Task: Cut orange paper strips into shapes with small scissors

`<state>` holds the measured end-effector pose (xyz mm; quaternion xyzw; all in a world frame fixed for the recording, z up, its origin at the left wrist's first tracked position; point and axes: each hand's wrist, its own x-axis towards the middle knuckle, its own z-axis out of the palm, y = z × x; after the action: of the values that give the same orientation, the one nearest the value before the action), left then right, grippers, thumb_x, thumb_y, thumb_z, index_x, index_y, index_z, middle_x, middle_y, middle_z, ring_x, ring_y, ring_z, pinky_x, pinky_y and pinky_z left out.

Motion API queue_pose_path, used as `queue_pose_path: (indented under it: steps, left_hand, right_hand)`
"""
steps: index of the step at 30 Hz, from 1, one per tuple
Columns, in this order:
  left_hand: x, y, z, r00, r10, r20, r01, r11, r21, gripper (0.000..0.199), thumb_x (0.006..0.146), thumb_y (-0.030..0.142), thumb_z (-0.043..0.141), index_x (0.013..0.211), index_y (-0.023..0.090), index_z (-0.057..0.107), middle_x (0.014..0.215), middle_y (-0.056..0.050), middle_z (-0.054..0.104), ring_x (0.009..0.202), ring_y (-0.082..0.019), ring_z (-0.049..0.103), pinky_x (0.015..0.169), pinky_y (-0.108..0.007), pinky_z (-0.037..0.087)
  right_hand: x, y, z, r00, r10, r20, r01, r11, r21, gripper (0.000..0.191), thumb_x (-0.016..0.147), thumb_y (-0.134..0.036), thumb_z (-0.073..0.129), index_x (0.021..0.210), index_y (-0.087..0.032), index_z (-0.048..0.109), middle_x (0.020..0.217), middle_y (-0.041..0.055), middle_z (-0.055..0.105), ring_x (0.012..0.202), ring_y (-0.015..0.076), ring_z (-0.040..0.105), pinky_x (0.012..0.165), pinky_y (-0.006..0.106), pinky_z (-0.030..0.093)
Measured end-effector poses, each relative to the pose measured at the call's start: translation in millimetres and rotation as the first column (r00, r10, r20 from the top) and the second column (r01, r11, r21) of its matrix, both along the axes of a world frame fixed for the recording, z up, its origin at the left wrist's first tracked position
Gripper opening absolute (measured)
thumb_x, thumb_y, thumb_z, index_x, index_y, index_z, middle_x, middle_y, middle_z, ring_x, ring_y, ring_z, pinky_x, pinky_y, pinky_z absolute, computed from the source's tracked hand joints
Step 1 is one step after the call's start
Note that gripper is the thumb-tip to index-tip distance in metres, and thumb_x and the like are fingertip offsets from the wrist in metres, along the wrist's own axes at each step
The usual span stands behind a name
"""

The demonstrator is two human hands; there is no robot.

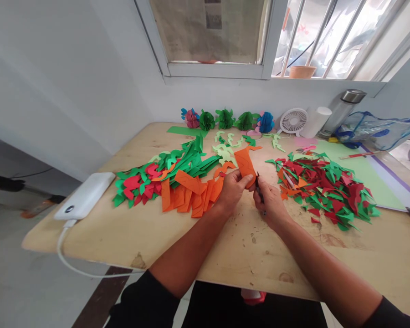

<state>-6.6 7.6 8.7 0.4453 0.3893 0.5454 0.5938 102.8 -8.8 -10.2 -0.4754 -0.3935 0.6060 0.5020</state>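
Note:
Between thumb and fingers, my left hand (235, 187) pinches a piece of orange paper (245, 163) with drawn lines on it. My right hand (269, 199) is closed around dark-handled scissors (258, 184), whose blades meet the paper's right edge; most of the handle is hidden by the fingers. Left of my hands lie several orange paper strips (184, 198), overlapping one another. Behind them is a heap of green paper pieces (191, 159), with red cut-out shapes (132, 183) at its left.
On the right spreads a pile of red and green scraps (331, 187). A white power bank (85, 196) with a cable sits at the left edge. Along the wall stand paper honeycomb figures (225, 118), a small fan (294, 121) and a bottle (343, 111).

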Motion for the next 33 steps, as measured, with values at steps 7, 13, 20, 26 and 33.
queue_pose_path:
  steps: [7,13,20,26,33]
  left_hand:
    - [-0.3,-0.7,1.8,1.0,-0.016,0.01,0.016,1.0,0.006,0.021,0.068,0.032,0.064,0.064,0.018,0.049,0.053,0.002,0.047,0.053,-0.01,0.043,0.057,-0.027,0.036]
    - [-0.5,-0.8,2.6,1.0,-0.012,-0.006,0.012,1.0,0.001,0.025,0.067,0.034,0.066,0.061,0.018,0.048,0.052,0.003,0.047,0.053,-0.01,0.043,0.057,-0.027,0.036]
    - [0.0,-1.1,3.2,1.0,-0.001,0.011,0.001,1.0,0.001,0.024,0.067,0.032,0.066,0.061,0.018,0.048,0.053,0.003,0.047,0.052,-0.01,0.044,0.056,-0.026,0.037]
    - [0.2,0.8,-0.4,0.999,0.013,0.034,-0.013,1.0,-0.009,0.023,0.067,0.032,0.065,0.062,0.018,0.048,0.052,0.004,0.044,0.05,-0.009,0.042,0.055,-0.026,0.037]
    - [-1.2,3.4,-4.7,0.999,0.048,0.022,-0.048,0.998,-0.028,0.018,0.067,0.03,0.063,0.064,0.016,0.053,0.055,0.003,0.047,0.051,-0.008,0.041,0.054,-0.025,0.036]
  right_hand:
    - [1.2,0.5,0.2,1.0,0.014,0.004,-0.014,1.0,0.003,0.048,0.072,-0.065,0.06,0.065,-0.018,0.057,0.039,-0.0085,0.036,0.032,0.0045,0.022,0.033,0.021,0.012]
    - [1.6,0.7,-0.5,1.0,0.005,0.024,-0.005,1.0,-0.004,0.049,0.073,-0.065,0.061,0.063,-0.017,0.057,0.039,-0.0083,0.035,0.033,0.0044,0.022,0.033,0.021,0.013]
    - [2.3,0.6,-2.0,1.0,0.026,0.006,-0.026,1.0,0.016,0.049,0.072,-0.065,0.061,0.065,-0.017,0.058,0.039,-0.0085,0.035,0.034,0.0044,0.021,0.035,0.021,0.012]
    - [4.2,2.5,-6.6,0.995,0.097,-0.026,-0.098,0.995,-0.023,0.047,0.073,-0.064,0.062,0.072,-0.017,0.06,0.044,-0.0077,0.039,0.036,0.0052,0.024,0.034,0.021,0.013]
    - [5.9,1.9,-6.8,0.979,0.132,-0.155,-0.145,0.987,-0.074,0.041,0.072,-0.057,0.068,0.075,-0.016,0.06,0.049,-0.0062,0.046,0.036,0.0043,0.029,0.034,0.019,0.016]
